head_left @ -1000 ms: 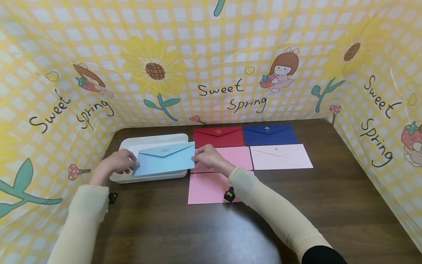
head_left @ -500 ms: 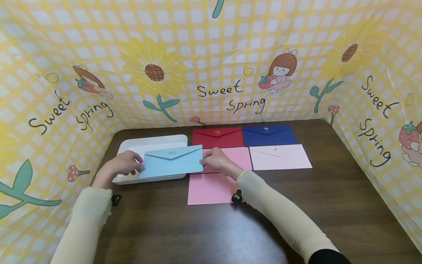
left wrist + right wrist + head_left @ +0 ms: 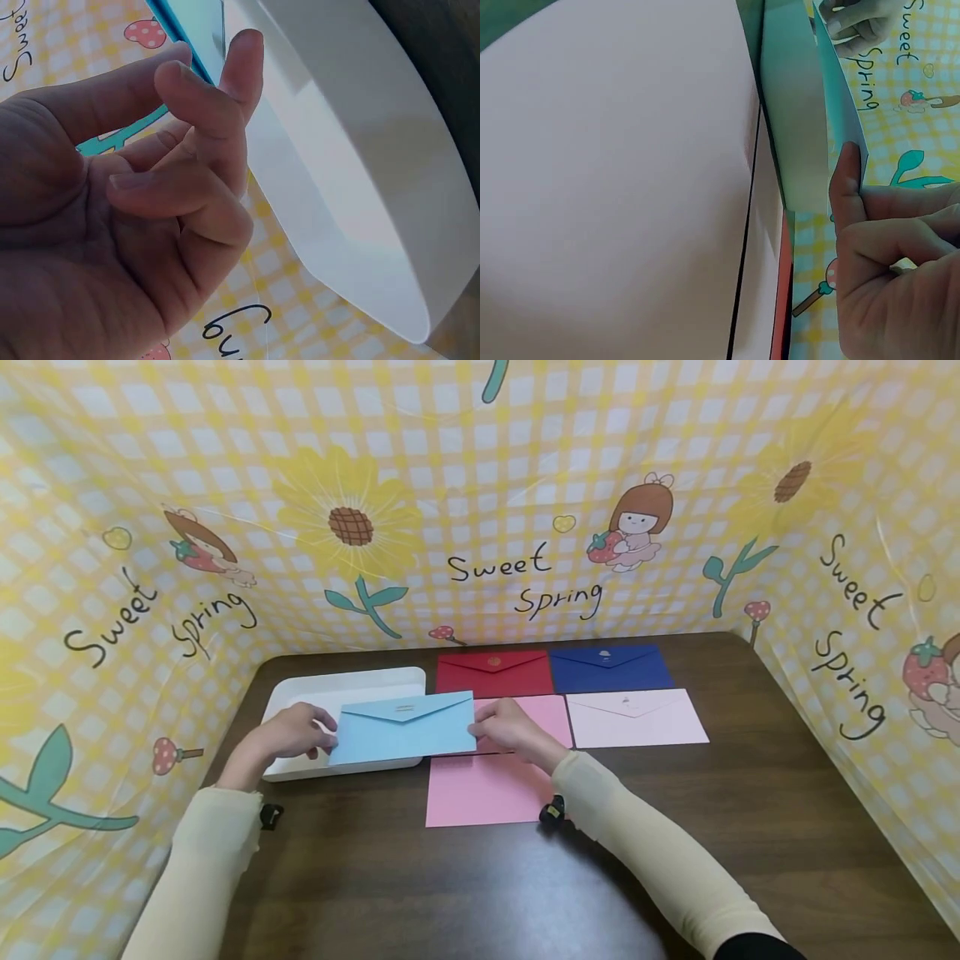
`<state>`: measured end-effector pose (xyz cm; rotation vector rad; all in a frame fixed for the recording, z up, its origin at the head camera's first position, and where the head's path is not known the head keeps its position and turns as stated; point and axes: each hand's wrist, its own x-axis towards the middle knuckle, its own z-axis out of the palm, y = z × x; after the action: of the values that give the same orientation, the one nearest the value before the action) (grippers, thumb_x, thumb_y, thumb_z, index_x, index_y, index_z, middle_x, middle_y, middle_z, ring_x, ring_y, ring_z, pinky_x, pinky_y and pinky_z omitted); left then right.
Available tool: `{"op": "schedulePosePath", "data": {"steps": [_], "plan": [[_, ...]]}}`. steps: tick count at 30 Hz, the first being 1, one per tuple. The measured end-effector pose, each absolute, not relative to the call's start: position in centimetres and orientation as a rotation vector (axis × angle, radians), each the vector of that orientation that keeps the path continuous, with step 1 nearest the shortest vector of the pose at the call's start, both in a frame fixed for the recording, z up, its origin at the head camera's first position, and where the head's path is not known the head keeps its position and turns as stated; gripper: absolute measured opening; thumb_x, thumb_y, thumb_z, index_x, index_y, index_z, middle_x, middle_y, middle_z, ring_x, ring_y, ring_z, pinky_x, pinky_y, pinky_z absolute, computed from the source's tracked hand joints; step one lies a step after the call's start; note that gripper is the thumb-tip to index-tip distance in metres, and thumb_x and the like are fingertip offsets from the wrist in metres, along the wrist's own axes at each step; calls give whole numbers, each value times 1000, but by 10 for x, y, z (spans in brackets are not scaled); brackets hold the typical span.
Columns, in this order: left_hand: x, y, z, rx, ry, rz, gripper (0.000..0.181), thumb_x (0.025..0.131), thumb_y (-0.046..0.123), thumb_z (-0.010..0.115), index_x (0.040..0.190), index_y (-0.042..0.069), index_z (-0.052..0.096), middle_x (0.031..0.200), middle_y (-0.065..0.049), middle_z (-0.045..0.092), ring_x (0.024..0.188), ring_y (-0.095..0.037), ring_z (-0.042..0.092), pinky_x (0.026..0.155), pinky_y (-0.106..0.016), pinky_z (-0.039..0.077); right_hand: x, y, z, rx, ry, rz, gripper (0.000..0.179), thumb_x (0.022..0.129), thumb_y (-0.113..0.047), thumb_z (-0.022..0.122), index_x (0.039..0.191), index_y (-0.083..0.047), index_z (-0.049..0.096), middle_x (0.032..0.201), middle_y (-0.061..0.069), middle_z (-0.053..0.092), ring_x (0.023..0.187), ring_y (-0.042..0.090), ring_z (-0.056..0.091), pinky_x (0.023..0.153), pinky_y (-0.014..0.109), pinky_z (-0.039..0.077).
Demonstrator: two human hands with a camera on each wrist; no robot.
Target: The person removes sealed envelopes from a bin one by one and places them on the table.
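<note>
A light blue envelope [image 3: 405, 735] with a pointed flap is held up between both hands, partly over the white tray [image 3: 300, 687] and partly over a pink envelope. My left hand [image 3: 300, 731] pinches its left edge between thumb and fingers; the left wrist view shows that blue edge at the fingertips, with the tray wall beside the hand. At the opposite edge, my right hand [image 3: 513, 727] pinches the envelope between thumb and finger, seen also in the right wrist view. Under the right hand lies the pink envelope [image 3: 553, 718], partly covered.
Behind lie a red envelope [image 3: 491, 675] and a dark blue envelope [image 3: 611, 668]. A pale pink envelope [image 3: 637, 727] is at right, and another pink envelope [image 3: 480, 793] lies nearest. All rest on the dark wooden table [image 3: 412, 893], with a yellow checked cloth [image 3: 465, 485] around it.
Both hands have carried the light blue envelope to the right, from above the white tray to partly past its right end. The other envelopes have stayed put.
</note>
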<state>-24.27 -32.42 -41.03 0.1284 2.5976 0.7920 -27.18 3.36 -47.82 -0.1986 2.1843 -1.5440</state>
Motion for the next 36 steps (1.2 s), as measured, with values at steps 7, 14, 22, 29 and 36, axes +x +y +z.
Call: {"op": "schedulePosePath", "data": {"steps": [7,14,22,29,36], "plan": [[-243,-316,-411,151,2597,814,31,98,7,67,118,-16,62,86,-11,75,71,-22,65,68,-36,49,-271,41,-483,-179,2189,-1557,11,100,-11,70,93,-3,75,61,-1,48,46,11,31,46,27,28],[-240,-311,-414,154,2580,829,34,98,7,66,123,-15,62,88,-11,75,73,-23,64,68,-37,47,-269,48,-487,-159,2163,-1578,17,100,-11,70,84,-5,66,70,0,51,51,13,34,49,29,29],[-237,-309,-417,208,2559,845,39,97,4,68,128,-17,60,90,-12,74,73,-24,67,69,-38,50,-267,58,-488,-138,2168,-1572,11,100,-12,70,94,-3,72,80,3,61,61,14,48,52,30,34],[-225,-314,-410,183,2679,732,34,97,6,69,122,-16,64,93,-16,72,69,-22,66,68,-38,51,-265,65,-487,-175,2196,-1553,17,100,-13,69,85,-5,68,66,0,46,53,13,31,50,29,30],[-211,-334,-411,115,2851,487,45,97,20,72,124,-16,64,117,-37,65,105,-51,63,87,-63,51,-261,78,-484,-181,2231,-1535,21,100,-13,69,115,0,76,89,5,66,64,15,46,56,31,40]]}}
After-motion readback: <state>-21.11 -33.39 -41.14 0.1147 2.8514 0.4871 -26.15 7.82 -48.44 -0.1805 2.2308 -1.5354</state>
